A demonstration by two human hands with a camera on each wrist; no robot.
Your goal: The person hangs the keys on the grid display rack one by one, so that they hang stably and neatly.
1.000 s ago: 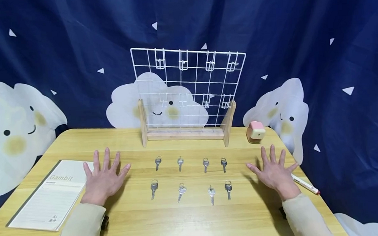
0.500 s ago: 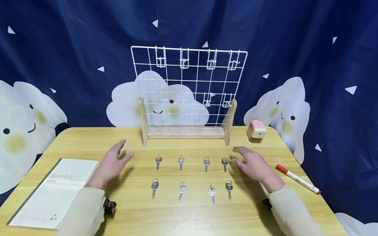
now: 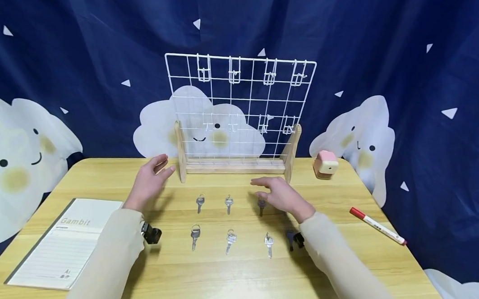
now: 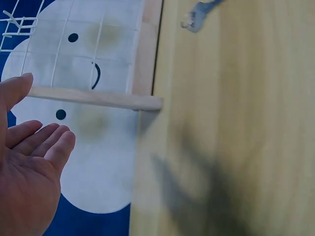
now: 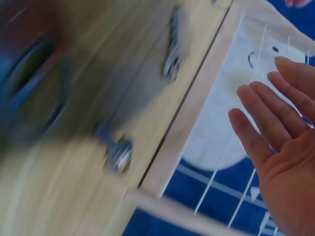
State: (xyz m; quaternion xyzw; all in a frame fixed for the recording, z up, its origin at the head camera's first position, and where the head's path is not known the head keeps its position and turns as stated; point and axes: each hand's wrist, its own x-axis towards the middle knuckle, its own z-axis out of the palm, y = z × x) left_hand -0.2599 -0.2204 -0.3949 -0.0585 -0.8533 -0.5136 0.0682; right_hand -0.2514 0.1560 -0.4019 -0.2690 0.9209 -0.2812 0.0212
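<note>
My left hand (image 3: 148, 183) is held over the table beside the left foot of a wire grid rack (image 3: 234, 166), its relaxed fingers holding nothing. My right hand (image 3: 281, 196) reaches over the upper row of keys, fingers loosely extended and no object in them. Beneath its fingers lies a key (image 3: 261, 206), while the key at that row's right end is hidden by the hand. Farther left in the row are a key (image 3: 200, 203) and another key (image 3: 229, 204). A lower row holds several more, among them a ringed key (image 3: 196, 237); the right sleeve overlaps its rightmost key (image 3: 290, 240).
White wire hooks (image 3: 204, 74) hang in two rows on the grid. A notebook (image 3: 61, 244) lies at the left of the table. On the right are a red-capped marker (image 3: 377, 226) and a small pink and cream box-shaped item (image 3: 325, 165). A patterned blue curtain (image 3: 447, 165) hangs behind.
Both hands have left their spread, palms-down pose. The left has moved forward toward the rack; the right has swung leftward over the keys, uncovering the marker.
</note>
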